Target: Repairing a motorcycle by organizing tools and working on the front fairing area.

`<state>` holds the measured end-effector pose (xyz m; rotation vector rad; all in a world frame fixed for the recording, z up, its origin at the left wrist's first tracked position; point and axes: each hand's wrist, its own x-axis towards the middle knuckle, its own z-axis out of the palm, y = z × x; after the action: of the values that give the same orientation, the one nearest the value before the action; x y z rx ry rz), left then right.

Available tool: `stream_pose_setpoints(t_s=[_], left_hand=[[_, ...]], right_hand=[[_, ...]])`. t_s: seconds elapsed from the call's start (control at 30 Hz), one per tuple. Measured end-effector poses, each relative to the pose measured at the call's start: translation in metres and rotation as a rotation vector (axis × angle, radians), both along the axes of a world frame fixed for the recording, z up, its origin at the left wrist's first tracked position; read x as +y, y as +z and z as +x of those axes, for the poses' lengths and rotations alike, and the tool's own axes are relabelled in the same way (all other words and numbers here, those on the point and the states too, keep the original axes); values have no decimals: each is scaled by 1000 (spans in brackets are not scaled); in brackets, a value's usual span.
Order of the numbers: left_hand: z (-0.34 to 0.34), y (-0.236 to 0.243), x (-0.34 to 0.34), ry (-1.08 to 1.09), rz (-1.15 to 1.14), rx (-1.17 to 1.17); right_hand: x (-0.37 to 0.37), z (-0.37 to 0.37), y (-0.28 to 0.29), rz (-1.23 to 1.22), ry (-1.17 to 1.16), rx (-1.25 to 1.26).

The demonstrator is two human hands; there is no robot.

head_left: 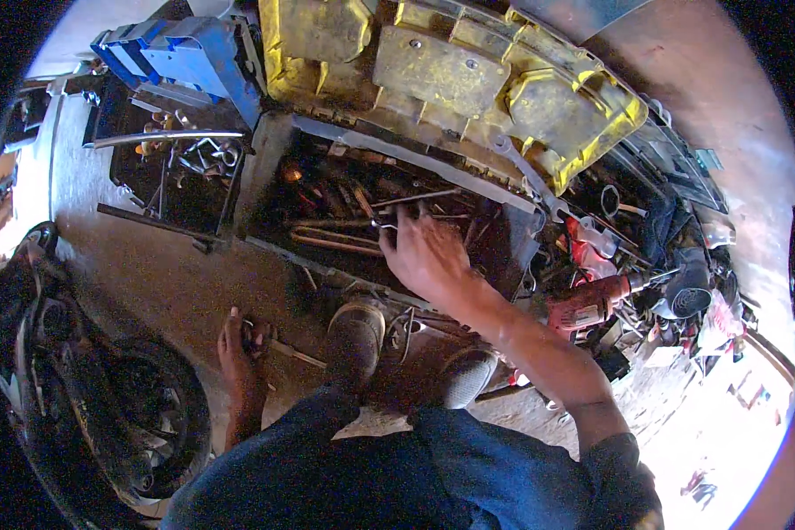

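Observation:
My right hand (428,254) reaches into the open toolbox (495,196), its fingers bent down among loose tools. A small shiny metal end (382,224), like that of a spanner, shows by the thumb; I cannot make out the rest of it. A thin metal bar (420,198) lies just beyond the fingertips, and a long U-shaped bar (331,238) is to their left. Low at the left, my left hand (243,346) is closed around a long, thin, flat-ended tool (297,355) that points right, its kind unclear. The yellow lid (442,66) stands raised behind the box.
A tray of spanners and other metal parts (185,168) stands at the left, below a blue case (185,57). A motorcycle wheel (172,415) is at the lower left. A red drill (587,305) lies among cluttered tools on the right. My shoes (358,340) stand before the box.

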<state>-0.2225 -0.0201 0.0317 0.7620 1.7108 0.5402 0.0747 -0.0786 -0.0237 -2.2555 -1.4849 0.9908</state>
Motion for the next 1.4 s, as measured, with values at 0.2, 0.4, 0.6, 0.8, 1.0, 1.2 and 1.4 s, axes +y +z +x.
stream_pose_setpoints(t_s=[0.2, 0.4, 0.6, 0.8, 1.0, 1.2, 1.4], left_hand=[[34, 18, -8, 58, 87, 286], [7, -1, -1, -127, 5, 50], [-3, -7, -8, -155, 152, 222], [17, 4, 5, 6, -41, 84], [26, 9, 2, 52, 71, 148], [26, 10, -4, -15, 145, 152], [4, -8, -7, 14, 78, -91]], right_hand=[[7, 24, -4, -157, 17, 213], [-3, 22, -13, -103, -49, 359], [3, 18, 33, -214, 54, 277], [-1, 19, 29, -214, 131, 381], [-4, 33, 26, -209, 168, 460], [-6, 35, 42, -280, 295, 434], [-2, 55, 37, -292, 388, 486]])
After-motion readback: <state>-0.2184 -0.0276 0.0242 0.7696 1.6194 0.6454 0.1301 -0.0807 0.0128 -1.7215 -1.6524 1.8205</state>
